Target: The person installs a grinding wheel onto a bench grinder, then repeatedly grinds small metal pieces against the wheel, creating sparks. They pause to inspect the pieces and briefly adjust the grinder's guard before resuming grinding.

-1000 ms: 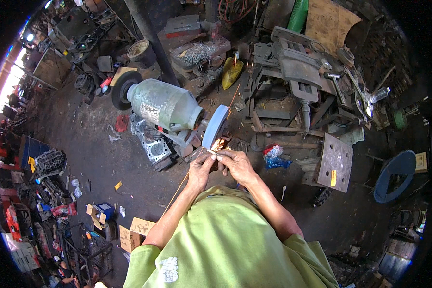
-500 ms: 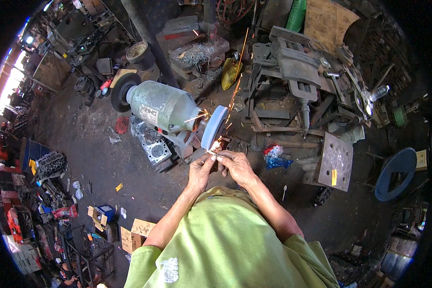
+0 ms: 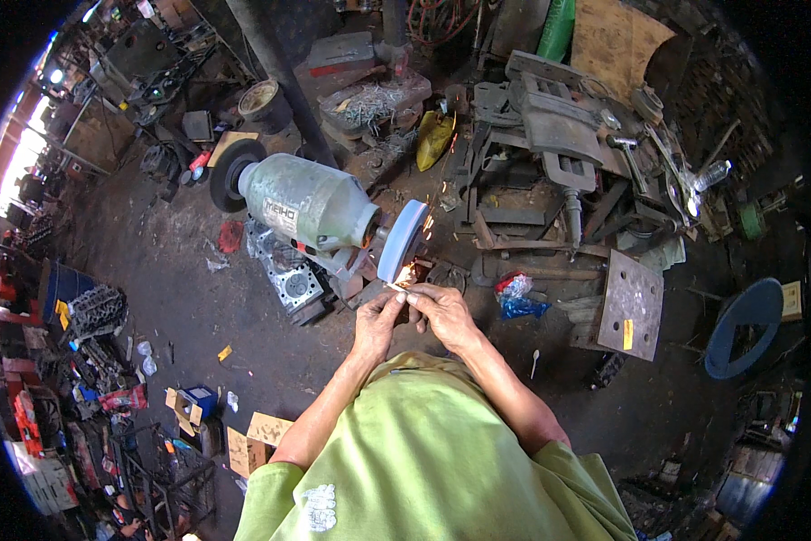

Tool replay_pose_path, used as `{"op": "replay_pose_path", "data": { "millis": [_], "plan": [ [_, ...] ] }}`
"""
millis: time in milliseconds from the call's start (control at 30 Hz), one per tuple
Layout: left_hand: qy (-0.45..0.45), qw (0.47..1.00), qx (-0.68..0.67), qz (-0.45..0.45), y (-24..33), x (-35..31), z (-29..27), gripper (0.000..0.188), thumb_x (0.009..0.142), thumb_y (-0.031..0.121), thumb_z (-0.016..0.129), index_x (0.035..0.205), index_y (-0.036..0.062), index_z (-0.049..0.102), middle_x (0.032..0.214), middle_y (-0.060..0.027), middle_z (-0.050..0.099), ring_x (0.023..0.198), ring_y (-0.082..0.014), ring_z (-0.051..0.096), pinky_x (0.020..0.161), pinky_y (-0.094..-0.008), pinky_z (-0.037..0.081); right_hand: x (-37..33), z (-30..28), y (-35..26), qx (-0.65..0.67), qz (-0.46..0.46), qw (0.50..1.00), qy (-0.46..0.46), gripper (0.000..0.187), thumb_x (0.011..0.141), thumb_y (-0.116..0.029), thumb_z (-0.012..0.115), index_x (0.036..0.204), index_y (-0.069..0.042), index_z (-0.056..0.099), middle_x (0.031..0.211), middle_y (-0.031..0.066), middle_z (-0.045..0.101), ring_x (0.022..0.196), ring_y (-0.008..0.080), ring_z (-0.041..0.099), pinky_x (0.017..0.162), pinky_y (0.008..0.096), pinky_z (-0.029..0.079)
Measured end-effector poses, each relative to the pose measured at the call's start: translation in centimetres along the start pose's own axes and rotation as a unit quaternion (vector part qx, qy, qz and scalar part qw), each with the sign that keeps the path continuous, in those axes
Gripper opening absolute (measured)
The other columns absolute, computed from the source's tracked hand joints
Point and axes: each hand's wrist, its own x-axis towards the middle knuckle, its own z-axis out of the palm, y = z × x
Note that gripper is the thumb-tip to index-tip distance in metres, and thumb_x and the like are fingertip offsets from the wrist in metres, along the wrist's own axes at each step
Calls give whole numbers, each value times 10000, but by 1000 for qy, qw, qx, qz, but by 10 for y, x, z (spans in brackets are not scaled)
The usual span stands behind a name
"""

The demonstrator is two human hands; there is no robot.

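A bench grinder (image 3: 311,198) with a pale green motor housing stands in front of me. Its blue-grey grinding wheel (image 3: 403,242) is on the right end, a dark wheel (image 3: 236,175) on the left. My left hand (image 3: 377,323) and my right hand (image 3: 443,314) meet just below the grinding wheel's lower edge. Both are closed, thumbs together, pinching a small thin metal piece (image 3: 397,288) against the wheel. Orange sparks fly where it touches. Most of the piece is hidden by my fingers, so its kind cannot be told.
Beneath the grinder lies a metal engine part with holes (image 3: 295,284). Right of it are a large vise-like machine (image 3: 559,122), a drilled metal plate (image 3: 629,305) and a blue round stool (image 3: 744,326). A dark post (image 3: 284,81) rises behind. Open cardboard (image 3: 266,429) lies at lower left.
The long stream of sparks rising past the wheel has shrunk to a few short ones. Both hands stay in nearly the same place, still gripping the small metal piece.
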Motion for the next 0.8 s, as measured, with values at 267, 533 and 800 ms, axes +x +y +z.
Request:
{"op": "replay_pose_path", "data": {
  "millis": [267,533,800],
  "plan": [
    [-13,1000,-18,-6,3,-1,1,262,950,222,581,965,-36,624,759,-80,605,665,-180,582,641,-331,505,1,1,0,8,7,1000,2,205,947,-127,534,1041,3,662,678,22,581,539,83,507,483,229,428],
    [-20,999,-47,-15,7,-2,3,241,949,184,582,998,-46,635,775,-89,637,667,-165,611,670,-298,505,2,1,0,10,10,1000,3,202,947,-138,543,1033,-4,667,673,19,579,540,81,505,487,229,433],
    [-53,997,-52,-2,8,-3,6,260,953,211,570,974,-44,611,738,-106,598,650,-229,604,647,-351,513,1,0,3,32,4,999,7,194,943,-134,555,1031,-4,670,669,20,582,543,81,511,493,233,439]
  ]
}}
